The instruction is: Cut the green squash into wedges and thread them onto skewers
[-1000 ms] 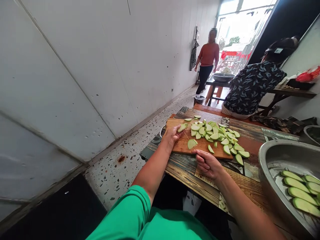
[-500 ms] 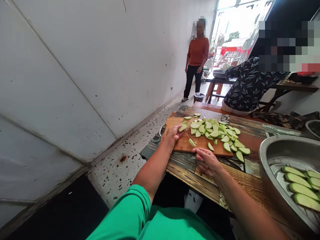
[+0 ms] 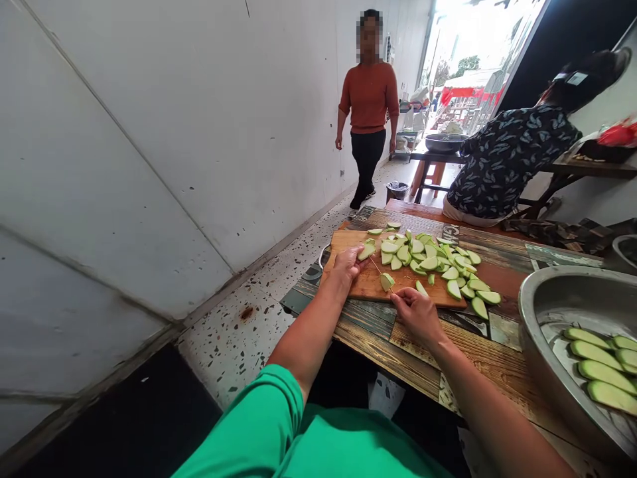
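Observation:
My left hand [image 3: 348, 264] pinches a pale slice with green skin [image 3: 367, 251] over the left part of the wooden cutting board [image 3: 361, 287]. My right hand [image 3: 419, 313] is closed on the lower end of a thin wooden skewer [image 3: 377, 267]. Threaded on that skewer, close to my right fingers, is another green-skinned vegetable slice [image 3: 387, 282]. The skewer's far end reaches the slice in my left hand; whether it has pierced it cannot be made out. A loose pile of cut slices [image 3: 428, 263] covers the board's right side and spills past its edge.
At the right stands a large metal basin [image 3: 530, 312] with longer slices [image 3: 600, 372] lying inside. The patchwork wooden table [image 3: 368, 345] carries everything. A person in an orange top [image 3: 369, 99] walks along the wall; another in a patterned shirt [image 3: 512, 159] sits with their back to me.
The slice on the skewer has turned to show its flat face, and my right hand has rolled over slightly. The person in orange has come nearer and to the left.

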